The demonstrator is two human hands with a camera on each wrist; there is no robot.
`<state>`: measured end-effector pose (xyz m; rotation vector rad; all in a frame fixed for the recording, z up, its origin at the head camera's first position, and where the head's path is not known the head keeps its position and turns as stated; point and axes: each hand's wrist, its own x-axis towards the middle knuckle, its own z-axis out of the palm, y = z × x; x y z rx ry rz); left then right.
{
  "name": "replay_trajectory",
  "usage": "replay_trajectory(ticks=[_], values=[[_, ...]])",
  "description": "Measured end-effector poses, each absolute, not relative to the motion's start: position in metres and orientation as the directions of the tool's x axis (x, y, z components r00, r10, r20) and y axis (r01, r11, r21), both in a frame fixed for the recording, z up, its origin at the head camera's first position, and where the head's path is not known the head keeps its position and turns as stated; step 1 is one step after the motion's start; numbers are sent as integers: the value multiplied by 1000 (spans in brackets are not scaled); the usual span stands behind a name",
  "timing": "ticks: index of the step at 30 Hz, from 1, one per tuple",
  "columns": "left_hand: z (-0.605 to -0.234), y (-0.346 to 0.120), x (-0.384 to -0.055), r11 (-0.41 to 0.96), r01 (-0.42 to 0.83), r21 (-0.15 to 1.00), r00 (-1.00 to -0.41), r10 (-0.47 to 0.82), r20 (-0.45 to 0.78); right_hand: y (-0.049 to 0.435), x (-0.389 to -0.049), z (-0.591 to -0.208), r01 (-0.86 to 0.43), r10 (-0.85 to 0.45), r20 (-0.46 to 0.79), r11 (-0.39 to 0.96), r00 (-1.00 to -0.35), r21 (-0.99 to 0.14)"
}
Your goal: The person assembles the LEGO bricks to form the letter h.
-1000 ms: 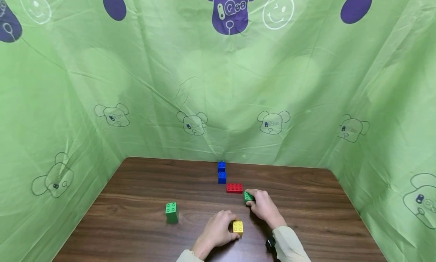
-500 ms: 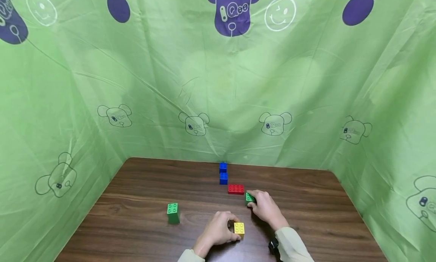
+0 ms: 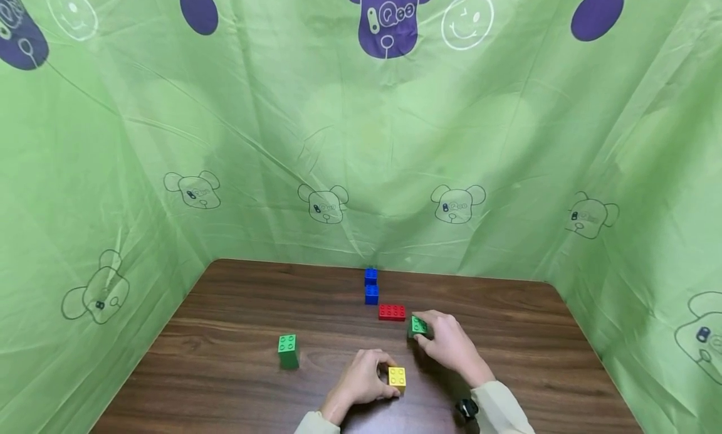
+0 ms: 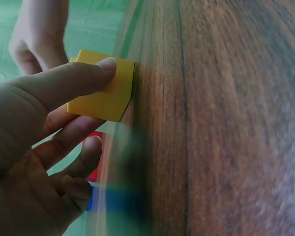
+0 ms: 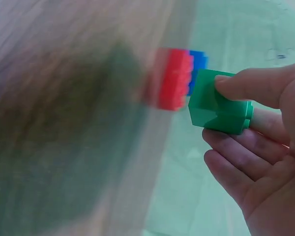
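Observation:
My left hand (image 3: 363, 379) pinches a yellow building block (image 3: 397, 379) between thumb and fingers, low at the table near its front. In the left wrist view the thumb lies flat along a side of it. Farther back and to the right, my right hand (image 3: 448, 341) grips a green building block (image 3: 418, 325). The right wrist view shows that green block (image 5: 217, 103) held between thumb and fingers, its underside apart from the table. Just left of it lies a red eight-stud block (image 3: 392, 312). On the left stands a taller green block (image 3: 288, 351), untouched.
Two blue blocks (image 3: 371, 294) stand one behind the other near the back edge of the brown wooden table (image 3: 237, 315). Green printed cloth (image 3: 372, 139) hangs behind and on both sides. A dark band (image 3: 467, 409) sits at my right wrist.
My right hand has shifted slightly right and up with the green block, widening its gap from the red one. The left hand keeps hold of the yellow block in nearly the same place.

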<state>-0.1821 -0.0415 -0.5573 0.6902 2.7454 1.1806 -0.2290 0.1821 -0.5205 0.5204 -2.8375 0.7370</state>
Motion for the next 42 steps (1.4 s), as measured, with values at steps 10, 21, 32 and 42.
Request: replay_trajectory(ticks=[10,21,32,42], values=[[-558,-43,-182,601,373,707,-898,425,113,170,-204,-483,-468,-364,315,796,-877,-384],[-559,-42,-183,589,369,719,-895,435,103,162,-187,-472,-573,-484,309,724,-819,-385],[-559,-42,-182,582,402,707,-885,444,138,158,-178,-483,-637,-617,202,651,-761,-413],[-559,-41,-182,607,384,695,-896,426,123,153,-178,-488,-626,-655,116,633,-747,-456]])
